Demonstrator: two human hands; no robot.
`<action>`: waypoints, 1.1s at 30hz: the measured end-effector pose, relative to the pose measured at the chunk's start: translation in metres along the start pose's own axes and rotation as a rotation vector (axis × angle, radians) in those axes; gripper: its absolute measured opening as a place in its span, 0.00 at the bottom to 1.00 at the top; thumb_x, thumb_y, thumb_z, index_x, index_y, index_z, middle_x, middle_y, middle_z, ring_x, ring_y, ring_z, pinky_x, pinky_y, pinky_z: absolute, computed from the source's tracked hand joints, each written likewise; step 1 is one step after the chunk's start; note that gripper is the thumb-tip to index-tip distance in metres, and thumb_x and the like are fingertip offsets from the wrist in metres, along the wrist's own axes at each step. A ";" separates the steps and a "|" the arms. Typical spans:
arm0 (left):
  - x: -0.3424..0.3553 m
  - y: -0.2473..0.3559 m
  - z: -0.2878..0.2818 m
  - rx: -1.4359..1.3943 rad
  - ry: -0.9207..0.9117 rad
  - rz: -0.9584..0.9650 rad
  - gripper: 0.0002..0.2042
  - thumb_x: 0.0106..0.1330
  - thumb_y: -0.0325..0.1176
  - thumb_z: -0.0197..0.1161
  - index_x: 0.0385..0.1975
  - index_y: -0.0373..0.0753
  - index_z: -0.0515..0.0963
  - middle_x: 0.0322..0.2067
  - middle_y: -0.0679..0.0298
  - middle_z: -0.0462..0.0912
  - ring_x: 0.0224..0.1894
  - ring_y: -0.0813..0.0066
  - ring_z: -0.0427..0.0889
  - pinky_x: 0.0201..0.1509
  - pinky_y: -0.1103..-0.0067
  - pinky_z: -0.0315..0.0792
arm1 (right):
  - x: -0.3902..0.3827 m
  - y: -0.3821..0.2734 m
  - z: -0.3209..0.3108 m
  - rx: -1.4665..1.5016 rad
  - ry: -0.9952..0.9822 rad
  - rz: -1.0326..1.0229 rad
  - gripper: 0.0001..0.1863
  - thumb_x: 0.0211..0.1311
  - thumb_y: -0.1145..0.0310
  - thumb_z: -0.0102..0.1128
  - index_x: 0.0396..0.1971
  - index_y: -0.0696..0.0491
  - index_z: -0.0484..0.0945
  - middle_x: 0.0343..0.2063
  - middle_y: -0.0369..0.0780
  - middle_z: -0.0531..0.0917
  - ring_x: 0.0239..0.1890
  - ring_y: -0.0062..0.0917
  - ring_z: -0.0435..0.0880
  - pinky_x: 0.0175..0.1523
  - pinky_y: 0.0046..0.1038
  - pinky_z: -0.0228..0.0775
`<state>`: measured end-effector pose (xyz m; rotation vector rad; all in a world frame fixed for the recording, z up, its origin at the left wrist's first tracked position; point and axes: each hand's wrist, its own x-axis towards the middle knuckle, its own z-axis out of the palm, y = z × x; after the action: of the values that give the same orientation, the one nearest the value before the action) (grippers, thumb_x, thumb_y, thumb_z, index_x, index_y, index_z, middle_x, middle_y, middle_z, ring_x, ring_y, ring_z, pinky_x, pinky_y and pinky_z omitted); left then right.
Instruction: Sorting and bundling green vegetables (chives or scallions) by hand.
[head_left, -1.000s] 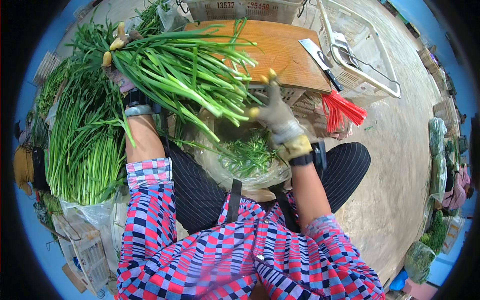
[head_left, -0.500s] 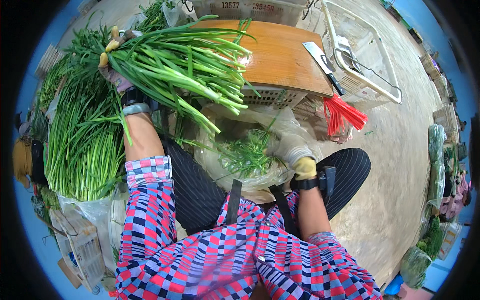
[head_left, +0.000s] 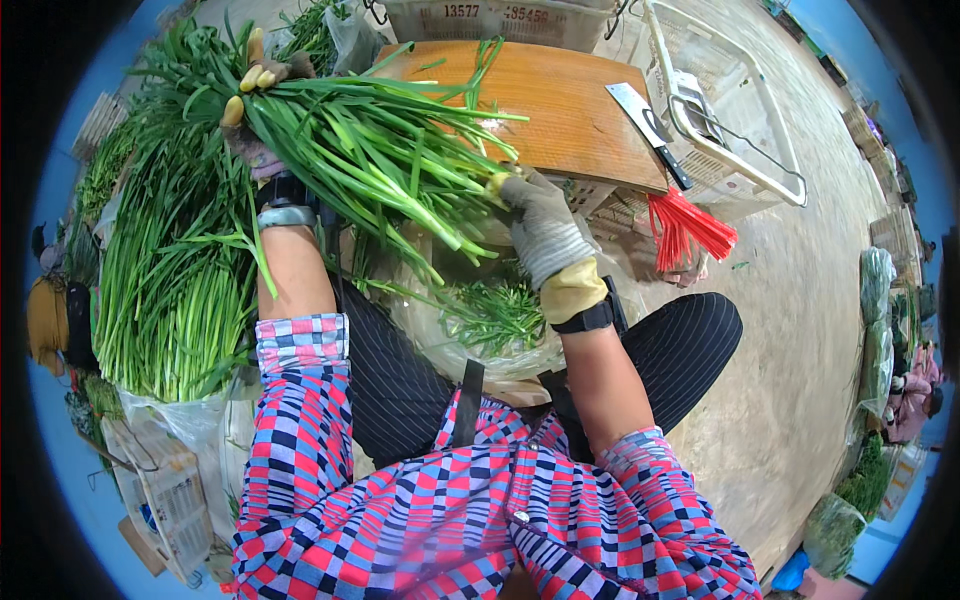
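Note:
My left hand [head_left: 256,112], in a glove with yellow fingertips, is closed around a bunch of garlic chives [head_left: 375,150]. The leaves hang to its left and the pale stem ends point right. At those stem ends is my right hand [head_left: 540,215], in a grey and yellow glove, its fingers closed on a few stems. Part of its grip is hidden by the glove itself. A large heap of garlic chives [head_left: 180,300] lies under and beside my left forearm. Below the hands, green scraps [head_left: 495,315] lie in a clear plastic bag [head_left: 430,345] between my knees.
A wooden board [head_left: 570,110] lies ahead on a crate, with a cleaver [head_left: 648,132] on its right side. Red ties [head_left: 690,230] hang off its near right corner. A white plastic crate [head_left: 745,170] stands to the right, another crate [head_left: 500,20] behind the board.
My right hand has risen from the scraps in the bag to the stem ends of the bunch. My left hand has shifted slightly right, with the bunch still in it.

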<state>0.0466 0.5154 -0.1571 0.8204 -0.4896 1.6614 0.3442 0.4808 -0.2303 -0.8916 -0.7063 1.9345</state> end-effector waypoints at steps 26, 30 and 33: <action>0.013 -0.004 -0.028 0.330 0.604 -0.221 0.07 0.54 0.31 0.61 0.27 0.35 0.74 0.31 0.62 0.78 0.36 0.70 0.76 0.47 0.75 0.71 | 0.025 -0.013 0.012 -1.114 0.019 -1.254 0.14 0.45 0.72 0.63 0.35 0.46 0.81 0.36 0.37 0.82 0.42 0.31 0.78 0.52 0.31 0.67; 0.004 0.012 -0.035 0.492 0.880 -0.049 0.06 0.55 0.31 0.58 0.27 0.35 0.74 0.29 0.57 0.79 0.35 0.65 0.79 0.45 0.70 0.74 | -0.007 -0.025 0.007 -0.480 0.027 -0.325 0.09 0.55 0.74 0.60 0.36 0.59 0.78 0.31 0.37 0.82 0.33 0.19 0.78 0.40 0.19 0.70; 0.008 0.002 -0.024 0.633 1.023 0.037 0.08 0.59 0.36 0.54 0.30 0.38 0.73 0.31 0.56 0.80 0.35 0.61 0.78 0.45 0.66 0.72 | -0.030 -0.027 -0.029 -0.430 -0.030 -0.462 0.13 0.50 0.73 0.63 0.38 0.57 0.77 0.36 0.38 0.81 0.40 0.25 0.78 0.46 0.25 0.69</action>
<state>0.0374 0.5367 -0.1672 0.2827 0.7622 2.0335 0.3910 0.4712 -0.2177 -0.8573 -1.2561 1.4094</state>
